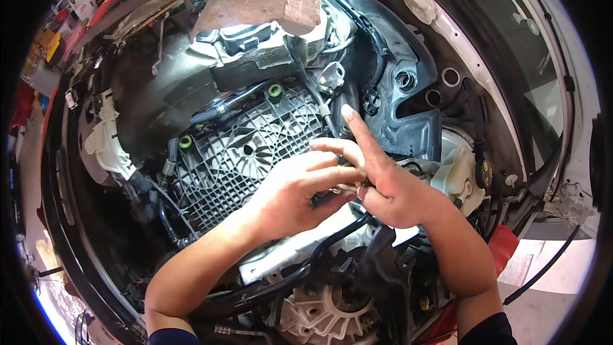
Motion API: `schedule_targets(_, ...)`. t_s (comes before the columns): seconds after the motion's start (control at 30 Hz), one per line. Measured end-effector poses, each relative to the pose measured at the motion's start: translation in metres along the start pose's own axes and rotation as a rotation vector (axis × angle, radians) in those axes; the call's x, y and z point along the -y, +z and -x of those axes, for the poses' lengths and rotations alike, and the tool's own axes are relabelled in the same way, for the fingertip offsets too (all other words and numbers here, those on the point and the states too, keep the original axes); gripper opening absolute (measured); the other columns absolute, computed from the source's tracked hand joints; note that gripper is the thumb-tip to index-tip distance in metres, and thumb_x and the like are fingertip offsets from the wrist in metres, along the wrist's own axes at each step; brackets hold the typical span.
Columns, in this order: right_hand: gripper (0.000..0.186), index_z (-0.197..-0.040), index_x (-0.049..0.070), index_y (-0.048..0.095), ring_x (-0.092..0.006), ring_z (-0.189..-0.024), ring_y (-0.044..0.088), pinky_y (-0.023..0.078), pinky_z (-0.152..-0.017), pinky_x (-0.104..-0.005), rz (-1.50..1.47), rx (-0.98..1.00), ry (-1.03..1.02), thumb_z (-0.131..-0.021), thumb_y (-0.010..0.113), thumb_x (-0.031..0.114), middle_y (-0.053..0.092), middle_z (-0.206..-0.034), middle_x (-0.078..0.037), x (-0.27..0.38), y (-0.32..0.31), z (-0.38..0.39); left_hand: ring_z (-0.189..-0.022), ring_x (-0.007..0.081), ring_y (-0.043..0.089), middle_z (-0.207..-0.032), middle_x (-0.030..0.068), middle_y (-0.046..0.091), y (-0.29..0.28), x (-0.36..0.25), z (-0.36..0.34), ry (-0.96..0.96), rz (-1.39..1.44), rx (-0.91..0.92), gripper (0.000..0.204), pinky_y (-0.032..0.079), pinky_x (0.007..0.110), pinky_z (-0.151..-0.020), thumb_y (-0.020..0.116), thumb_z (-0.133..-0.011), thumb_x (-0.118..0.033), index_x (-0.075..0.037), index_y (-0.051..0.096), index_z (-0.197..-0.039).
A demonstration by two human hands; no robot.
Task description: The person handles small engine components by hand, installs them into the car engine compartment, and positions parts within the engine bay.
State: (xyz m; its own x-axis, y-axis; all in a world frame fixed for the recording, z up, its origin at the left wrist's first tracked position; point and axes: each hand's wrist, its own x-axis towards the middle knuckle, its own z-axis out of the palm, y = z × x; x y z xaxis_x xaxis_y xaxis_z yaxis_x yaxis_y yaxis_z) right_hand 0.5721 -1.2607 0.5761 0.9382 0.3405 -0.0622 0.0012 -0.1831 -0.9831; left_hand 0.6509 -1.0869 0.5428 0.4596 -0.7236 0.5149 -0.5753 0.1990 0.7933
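My left hand [295, 190] and my right hand [397, 193] meet over the middle of an engine bay. The left hand's fingers are curled, with thumb and fingertips closed together at the right hand. On the right hand the index finger stretches up and away, while the other fingers are bent in towards the left fingertips. Something small may sit between them, but the fingers hide it. Just below the hands runs a black hose [335, 239]. Left of and beyond them lies a ribbed grey plastic engine cover [214, 182], its grid side up, with green-ringed round mounts at its corners.
A rusty brown block [301, 3] rests at the far side of the bay. To the right stand a dark plastic panel [408, 124] and a pale fluid reservoir [461, 169] with a black cap [484, 174]. A finned metal casting [319, 316] lies nearest me.
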Motion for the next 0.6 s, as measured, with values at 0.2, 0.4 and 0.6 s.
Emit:
schedule_targets(0.2, 0.1, -0.145, 0.007, -0.022, -0.0286, -0.132, 0.035, 0.031, -0.104, -0.0328, 0.093, 0.046, 0.038, -0.063, 0.03, -0.014, 0.022, -0.147, -0.027, 0.002, -0.003, 0.001, -0.066, 0.0204, 0.057, -0.069, 0.0032, 0.055, -0.001, 0.024, -0.006, 0.199, -0.009, 0.039, 0.034, 0.045, 0.032, -0.055, 0.079, -0.066, -0.007, -0.009, 0.07, -0.098)
schedule_targets(0.4, 0.096, -0.143, 0.002, -0.023, -0.0306, -0.133, 0.031, 0.026, -0.107, -0.0305, 0.058, 0.067, 0.078, -0.068, 0.033, -0.014, 0.021, -0.147, -0.027, 0.012, -0.01, -0.002, -0.073, 0.019, 0.058, -0.079, 0.0011, 0.052, -0.016, 0.03, -0.025, 0.456, -0.228, 0.213, 0.027, 0.05, 0.03, -0.058, 0.068, -0.066, -0.01, -0.01, 0.065, -0.094)
schedule_targets(0.6, 0.064, -0.138, -0.002, 0.01, -0.0145, -0.099, 0.057, 0.047, -0.081, -0.0237, -0.268, -0.243, 0.303, -0.083, 0.043, -0.01, 0.047, -0.127, -0.019, 0.012, -0.009, -0.007, -0.06, 0.0172, 0.053, -0.075, 0.0034, 0.047, -0.005, 0.047, -0.032, 0.553, -0.306, -0.003, 0.031, 0.046, 0.029, -0.048, 0.071, -0.063, -0.008, -0.001, 0.063, -0.092)
